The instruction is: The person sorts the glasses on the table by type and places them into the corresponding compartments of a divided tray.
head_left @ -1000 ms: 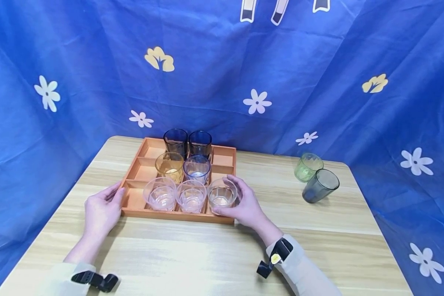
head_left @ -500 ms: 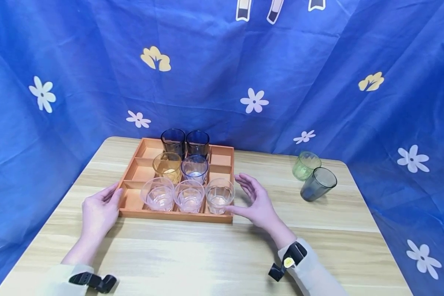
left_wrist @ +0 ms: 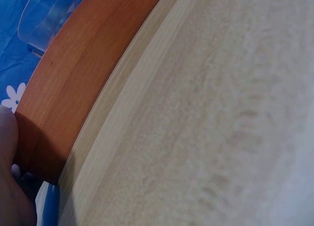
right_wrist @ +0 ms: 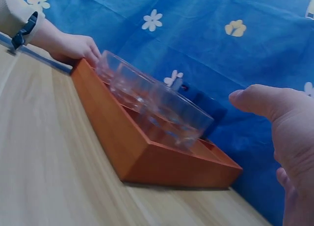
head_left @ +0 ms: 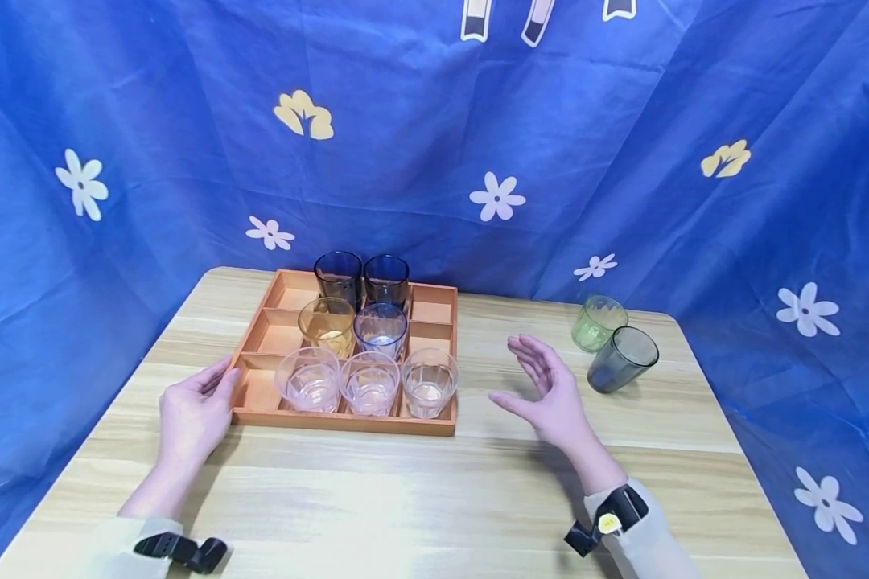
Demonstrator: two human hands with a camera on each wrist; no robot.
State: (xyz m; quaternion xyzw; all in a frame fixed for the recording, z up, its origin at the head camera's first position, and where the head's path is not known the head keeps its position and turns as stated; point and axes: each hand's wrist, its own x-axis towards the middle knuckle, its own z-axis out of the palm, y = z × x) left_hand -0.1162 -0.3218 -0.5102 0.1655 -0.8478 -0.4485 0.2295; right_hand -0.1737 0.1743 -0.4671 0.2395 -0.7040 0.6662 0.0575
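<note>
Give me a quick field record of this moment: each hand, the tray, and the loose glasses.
left hand: open, resting against the tray's left near corner
right hand: open, empty, above the table, right of the tray
tray: orange wood, compartments, seven glasses inside
near row: three clear glasses
loose glasses: green glass and grey glass, far right of table

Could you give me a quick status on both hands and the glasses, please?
Left hand rests on tray corner. Right hand open, empty, between tray and grey glass. Nothing between.
</note>
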